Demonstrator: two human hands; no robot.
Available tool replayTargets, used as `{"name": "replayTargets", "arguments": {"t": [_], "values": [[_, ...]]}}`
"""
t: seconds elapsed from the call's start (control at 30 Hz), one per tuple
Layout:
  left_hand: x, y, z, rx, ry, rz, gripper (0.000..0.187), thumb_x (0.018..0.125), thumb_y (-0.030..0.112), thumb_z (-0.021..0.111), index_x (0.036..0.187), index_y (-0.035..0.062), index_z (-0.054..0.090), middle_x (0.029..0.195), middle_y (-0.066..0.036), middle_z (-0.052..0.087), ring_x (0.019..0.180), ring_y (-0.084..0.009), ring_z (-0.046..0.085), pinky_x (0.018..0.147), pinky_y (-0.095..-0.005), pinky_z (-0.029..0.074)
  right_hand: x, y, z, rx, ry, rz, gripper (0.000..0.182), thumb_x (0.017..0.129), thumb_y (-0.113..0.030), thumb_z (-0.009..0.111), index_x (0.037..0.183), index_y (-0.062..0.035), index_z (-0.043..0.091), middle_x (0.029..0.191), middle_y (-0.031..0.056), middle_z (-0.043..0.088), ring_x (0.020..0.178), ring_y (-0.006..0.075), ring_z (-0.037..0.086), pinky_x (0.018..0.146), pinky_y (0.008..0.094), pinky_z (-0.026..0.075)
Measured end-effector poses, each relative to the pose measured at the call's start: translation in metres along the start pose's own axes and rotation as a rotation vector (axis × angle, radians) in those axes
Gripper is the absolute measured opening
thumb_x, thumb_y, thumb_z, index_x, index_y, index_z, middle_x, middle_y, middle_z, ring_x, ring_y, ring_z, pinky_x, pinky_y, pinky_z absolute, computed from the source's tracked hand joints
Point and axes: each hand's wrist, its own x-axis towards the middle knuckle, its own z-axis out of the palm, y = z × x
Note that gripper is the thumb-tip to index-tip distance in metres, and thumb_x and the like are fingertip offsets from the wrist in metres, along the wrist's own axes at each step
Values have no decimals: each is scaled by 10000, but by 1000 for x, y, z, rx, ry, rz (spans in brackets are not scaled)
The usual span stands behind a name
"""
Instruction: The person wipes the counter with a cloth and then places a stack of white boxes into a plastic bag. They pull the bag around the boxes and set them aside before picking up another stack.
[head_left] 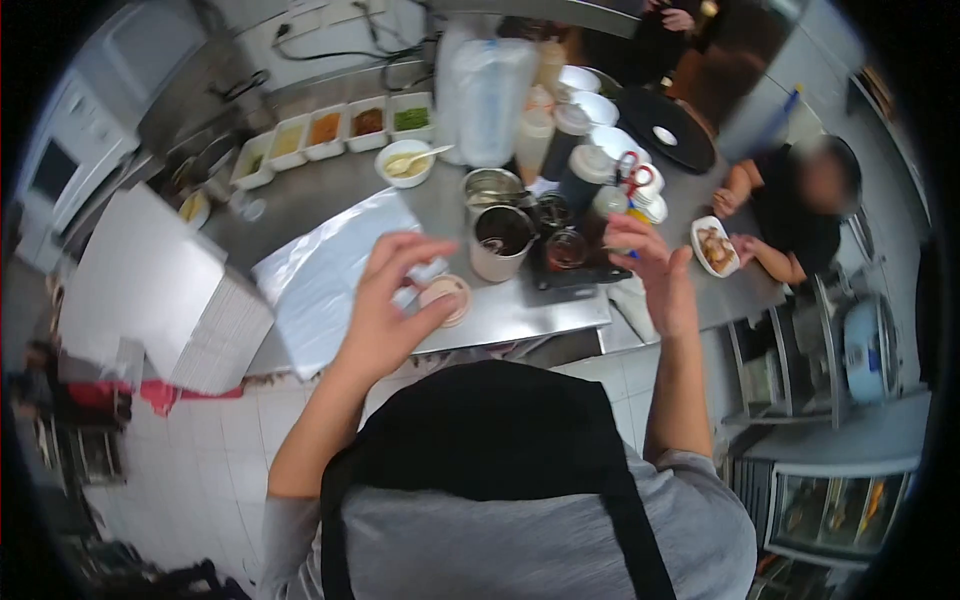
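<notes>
My left hand hovers at the front of the steel counter, its thumb and fingers spread apart and curved with nothing between them. Its thumb overlaps a small round cup of pale pinkish sauce in this view, and some clear plastic shows behind the fingers. Off to the right, my right hand is raised with fingers apart, holding nothing. Between the hands stand a metal pitcher with a dark inside and a tray of dark sauce jars. A clear plastic sheet lies to the left.
Several white tubs of chopped ingredients line the back, near a bowl with a spoon. Squeeze bottles and red scissors stand mid-right. A co-worker holds a food dish. White boxes are stacked left.
</notes>
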Motion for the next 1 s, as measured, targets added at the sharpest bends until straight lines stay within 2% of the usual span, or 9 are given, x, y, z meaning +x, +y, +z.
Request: {"name": "replayTargets", "arguments": {"t": [0.23,0.33,0.43,0.53,0.57,0.63,0.67,0.77,1.0], "values": [[4,19,0,107,69,93,523,656,112,774,1147,155,601,1141,-55,472,1083,-184,459,818,-309,427,31,8,107,135,-338,-12,853,854,-726,175,1088,-39,623,1323,106,418,1180,229,437,943,377,353],[-4,11,-8,100,159,16,419,661,112,773,1059,137,647,1121,-55,482,1083,-191,458,825,-308,423,39,22,129,179,-429,-5,838,852,-726,191,1092,-49,622,1317,107,420,1174,241,445,941,397,371],[-8,-4,-17,231,207,109,265,683,88,750,936,119,679,1101,-53,491,1094,-208,456,861,-319,406,41,29,146,223,-496,6,833,860,-718,180,1110,-53,614,1286,106,453,1174,235,449,921,382,391],[-13,1,-29,303,215,155,170,700,61,727,858,102,680,1106,-56,496,1109,-225,453,907,-338,381,44,27,163,575,-596,274,822,872,-700,193,1184,-32,557,1231,105,502,1171,236,459,909,396,408],[-15,8,-35,340,230,195,169,701,60,725,858,101,677,1117,-58,497,1115,-229,450,913,-342,376,46,21,169,905,-609,567,820,879,-689,197,1230,-11,497,1153,116,556,1141,249,494,899,418,423],[-15,25,-46,418,255,268,166,705,59,721,859,99,672,1137,-62,498,1126,-236,444,926,-351,367,48,46,175,984,-548,761,816,883,-683,183,1231,-10,484,1124,127,571,1103,258,522,887,418,434],[-16,27,-50,419,282,199,179,703,61,724,869,101,669,1151,-66,494,1130,-239,441,928,-353,368,49,59,179,1018,-517,856,814,885,-680,175,1231,-9,478,1109,132,579,1084,263,536,880,418,439],[-22,23,-62,425,338,1,273,686,98,751,942,122,658,1208,-81,472,1147,-250,429,936,-364,373,45,43,186,853,-541,672,804,891,-672,142,1205,-21,494,1067,137,591,1022,244,559,859,379,446],[-26,-6,-48,453,278,-86,322,648,149,787,946,144,666,1206,-80,468,1172,-259,403,971,-381,345,38,22,190,678,-624,476,808,892,-670,101,1183,-34,507,1068,119,585,1029,199,531,873,346,410]]}}
